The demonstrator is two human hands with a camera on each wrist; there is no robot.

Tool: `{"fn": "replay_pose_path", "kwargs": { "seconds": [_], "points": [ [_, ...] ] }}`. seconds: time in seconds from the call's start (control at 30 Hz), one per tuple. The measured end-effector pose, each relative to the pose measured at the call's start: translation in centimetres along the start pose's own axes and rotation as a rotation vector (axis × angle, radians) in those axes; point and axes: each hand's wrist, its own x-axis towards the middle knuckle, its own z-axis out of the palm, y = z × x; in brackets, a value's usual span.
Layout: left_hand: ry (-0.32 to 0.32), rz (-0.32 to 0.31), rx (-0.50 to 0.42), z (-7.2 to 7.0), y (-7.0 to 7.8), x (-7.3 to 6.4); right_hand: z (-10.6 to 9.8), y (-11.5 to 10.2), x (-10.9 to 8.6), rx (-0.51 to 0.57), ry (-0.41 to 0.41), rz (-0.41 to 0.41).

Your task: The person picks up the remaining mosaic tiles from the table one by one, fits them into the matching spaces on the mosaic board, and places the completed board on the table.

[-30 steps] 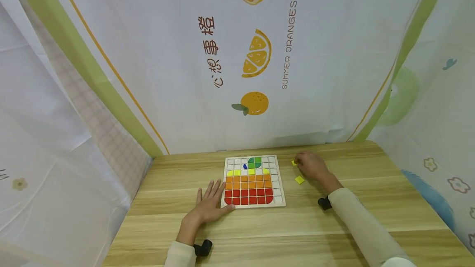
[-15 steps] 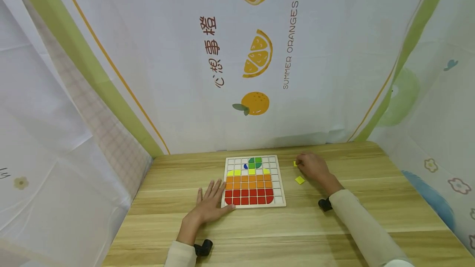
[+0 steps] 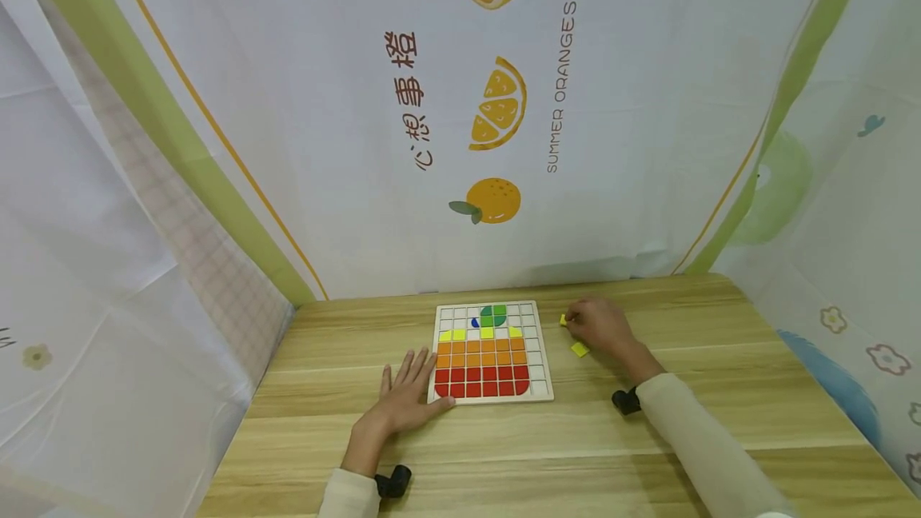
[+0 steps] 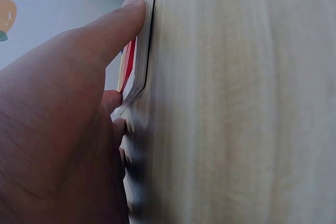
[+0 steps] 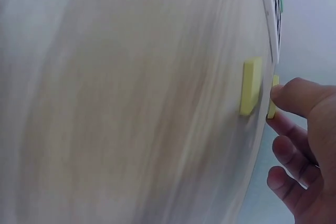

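Note:
A white gridded puzzle board [image 3: 538, 370] lies on the table, with red, orange, yellow and green tiles and a small blue piece set in it. Fingers spread, my left hand [image 3: 403, 400] rests at the board's left side; its thumb [image 4: 135, 11] lies against the front edge. To the right of the board, my right hand [image 3: 603, 326] pinches a yellow tile [image 5: 273, 98] between thumb and forefinger, the other fingers loosely bent. A second yellow tile [image 3: 580, 350] lies on the table just in front of that hand.
The wooden table [image 3: 496, 462] ends at the back against a white curtain [image 3: 345, 182] printed with oranges. More printed cloth [image 3: 849, 246] hangs along the right side. Each wrist carries a small black camera [image 3: 394, 482].
My right hand has shifted slightly left toward the board, and the pinched yellow tile has moved with it. The left hand and the board have stayed in place.

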Motion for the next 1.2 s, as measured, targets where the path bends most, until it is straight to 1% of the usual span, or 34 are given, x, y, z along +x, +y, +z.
{"fn": "replay_pose_path", "kwargs": {
  "seconds": [0.07, 0.2, 0.37, 0.57, 0.73, 0.83, 1.0, 1.2],
  "points": [
    [-0.019, -0.006, 0.013, -0.4, 0.4, -0.2, 0.2, -0.3, 0.0, 0.006, 0.014, -0.009],
    [-0.013, 0.002, 0.007, -0.5, 0.4, -0.3, 0.5, -1.0, 0.3, 0.014, 0.03, -0.029],
    [0.0, 0.021, -0.015, -0.5, 0.3, -0.3, 0.5, -2.2, 0.7, 0.041, 0.019, -0.046],
    [0.001, 0.025, -0.011, -0.5, 0.3, -0.3, 0.4, -3.8, 1.3, 0.054, 0.023, -0.076],
    [-0.017, 0.001, 0.013, -0.5, 0.3, -0.3, 0.6, -5.4, 1.8, 0.084, -0.011, -0.065],
    [-0.026, -0.007, 0.017, -0.6, 0.5, -0.4, 0.8, -6.2, 2.2, 0.083, -0.031, -0.075],
    [-0.02, 0.001, 0.02, -0.7, 0.6, -0.4, 1.2, -7.4, 3.0, 0.064, -0.036, -0.115],
    [-0.023, -0.001, 0.021, -0.6, 0.5, -0.3, 1.6, -8.9, 3.8, 0.055, -0.058, -0.114]
  ]
}}
